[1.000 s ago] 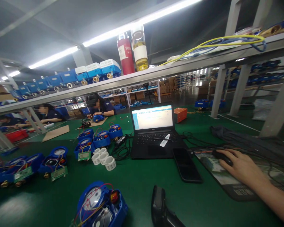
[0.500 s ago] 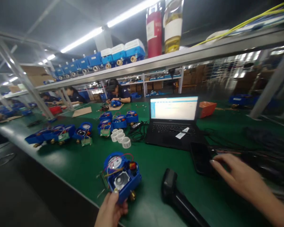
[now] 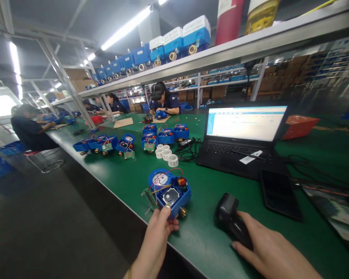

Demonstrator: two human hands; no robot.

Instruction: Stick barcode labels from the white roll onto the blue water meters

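An opened blue water meter is at the front edge of the green bench, its round lid tipped back, with thin wires, a small circuit board and a brass fitting showing. My left hand grips its near side, thumb on the rim and fingers underneath. Further right, a black handheld barcode scanner lies with its head toward the meter. My right hand is closed about the scanner's handle, thumb on the near side and fingers on the far side.
A black laptop with a lit screen stands behind, a phone beside it. White label rolls and several opened meters sit mid-bench. A shelf overhead carries more meters and bottles. Co-workers sit along the bench.
My right hand has come from beside the phone down to the scanner's handle and taken hold. My left hand still holds the water meter. The camera view has turned leftward.
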